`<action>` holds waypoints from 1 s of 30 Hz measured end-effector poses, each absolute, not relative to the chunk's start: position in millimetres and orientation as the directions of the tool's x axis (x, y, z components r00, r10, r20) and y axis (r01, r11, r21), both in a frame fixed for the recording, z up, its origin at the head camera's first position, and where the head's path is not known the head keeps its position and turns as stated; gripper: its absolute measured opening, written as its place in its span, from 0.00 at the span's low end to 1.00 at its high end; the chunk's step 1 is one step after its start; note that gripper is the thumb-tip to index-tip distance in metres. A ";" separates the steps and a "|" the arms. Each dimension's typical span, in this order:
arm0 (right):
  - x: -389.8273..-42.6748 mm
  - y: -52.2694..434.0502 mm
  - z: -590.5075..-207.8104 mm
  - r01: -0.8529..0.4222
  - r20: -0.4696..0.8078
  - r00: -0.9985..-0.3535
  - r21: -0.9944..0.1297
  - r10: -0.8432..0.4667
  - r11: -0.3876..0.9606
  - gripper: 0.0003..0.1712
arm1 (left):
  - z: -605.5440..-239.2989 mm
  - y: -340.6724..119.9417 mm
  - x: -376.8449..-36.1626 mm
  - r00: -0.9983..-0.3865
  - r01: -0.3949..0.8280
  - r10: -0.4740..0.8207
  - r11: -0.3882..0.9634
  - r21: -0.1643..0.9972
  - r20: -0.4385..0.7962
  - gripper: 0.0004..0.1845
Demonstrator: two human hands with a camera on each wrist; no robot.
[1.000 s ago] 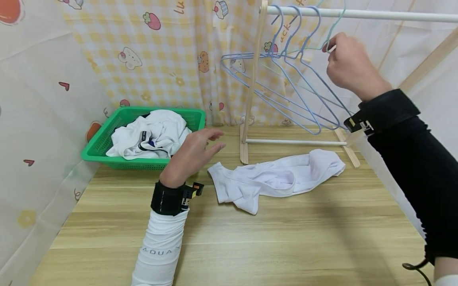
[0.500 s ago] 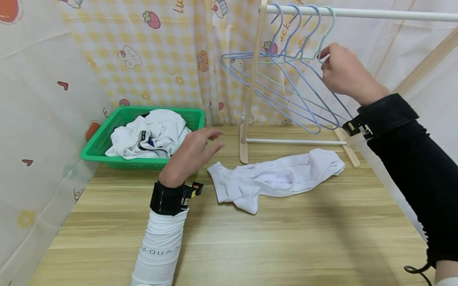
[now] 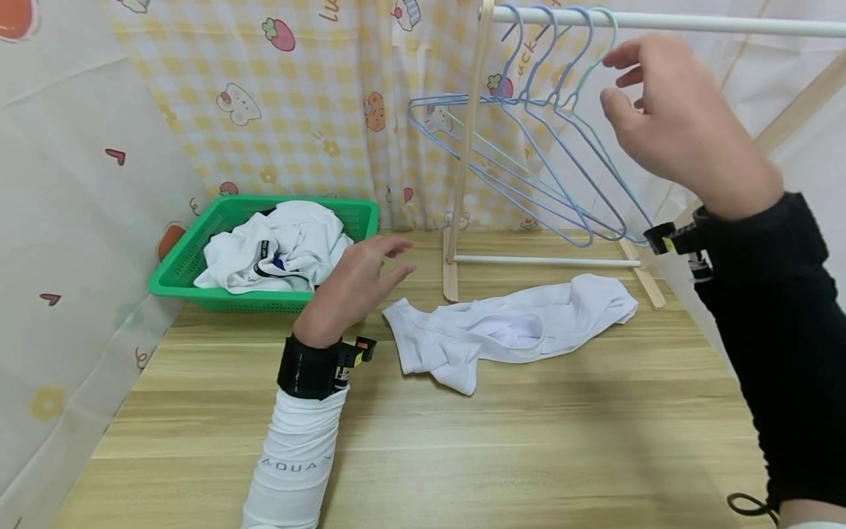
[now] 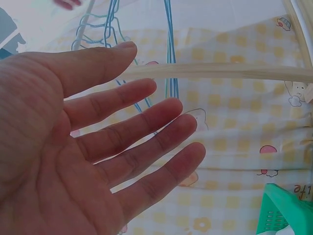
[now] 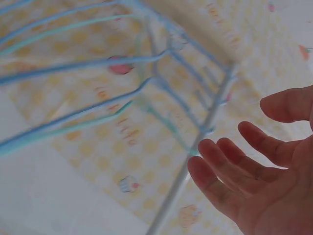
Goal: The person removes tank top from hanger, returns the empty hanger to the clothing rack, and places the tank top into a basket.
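Observation:
My right hand (image 3: pixel 687 121), fingers relaxed and holding nothing, is just right of the green hanger (image 3: pixel 590 81). That hanger hooks over the white rod (image 3: pixel 714 24) beside several blue hangers (image 3: pixel 562 158). In the right wrist view my spread fingers (image 5: pixel 210 181) overlap the rod near the green hook. My left hand (image 3: pixel 350 290) hovers near the right end of a green basket (image 3: pixel 198 220), palm facing inward, with nothing in it; the left wrist view shows its fingers extended and apart. A white garment (image 3: pixel 509 327) lies loosely bunched on the table below the hangers.
White clothes (image 3: pixel 284 242) with a black label fill the basket. The rack's wooden post (image 3: pixel 466 147) and lower crossbar (image 3: pixel 548 261) stand at the back of the wooden table (image 3: pixel 423 455). A patterned curtain (image 3: pixel 297 95) hangs behind.
My right hand brought the green hanger's hook onto the rod beside the blue ones, then let go and drew away to the right. The left hand has stayed put.

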State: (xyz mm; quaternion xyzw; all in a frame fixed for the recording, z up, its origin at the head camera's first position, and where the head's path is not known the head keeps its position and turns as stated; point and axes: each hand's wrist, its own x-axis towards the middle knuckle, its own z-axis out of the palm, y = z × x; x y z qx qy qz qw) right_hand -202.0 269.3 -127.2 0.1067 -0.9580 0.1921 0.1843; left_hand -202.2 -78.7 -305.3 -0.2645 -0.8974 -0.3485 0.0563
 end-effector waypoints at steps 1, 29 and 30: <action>-196.5 265.0 -128.1 -0.294 0.427 -0.894 -0.329 -0.137 0.897 0.33 | -305.0 -78.3 -201.6 -0.854 0.514 0.437 0.618 0.594 0.284 0.22; -165.2 214.6 -272.4 -0.718 0.712 -0.636 -0.406 -0.296 0.566 0.28 | -297.0 -70.2 -186.6 -0.800 0.599 0.409 0.589 0.542 0.440 0.31; -165.6 215.1 -275.1 -0.709 0.701 -0.650 -0.418 -0.295 0.568 0.28 | -297.8 -68.1 -187.0 -0.795 0.605 0.420 0.589 0.536 0.437 0.31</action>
